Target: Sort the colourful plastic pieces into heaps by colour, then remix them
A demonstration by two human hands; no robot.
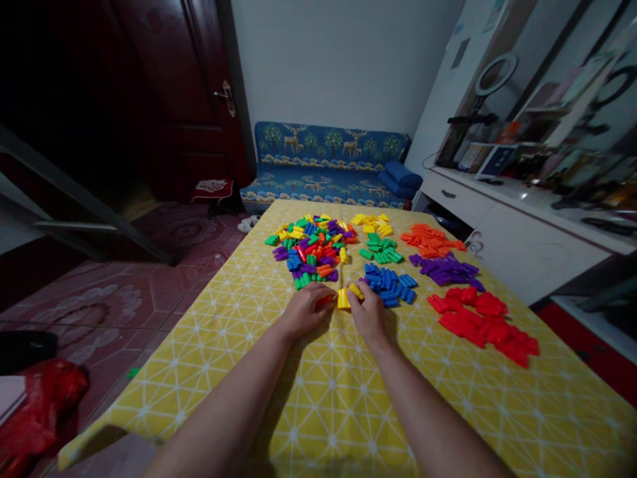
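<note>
Over the near middle of the table, my left hand is closed with its fingers curled around a red plastic building block, mostly hidden by them. My right hand pinches a yellow building block between thumb and fingers. Between the two hands is another yellow block, close to the right thumb. Just beyond my left hand spreads a mixed-colour heap of blocks. A pile of blue blocks lies right beside my right hand.
Sorted piles lie on the right: yellow, green, orange, purple and red blocks. A patterned yellow cloth covers the table. Behind it stands a blue sofa; a white dresser is at right.
</note>
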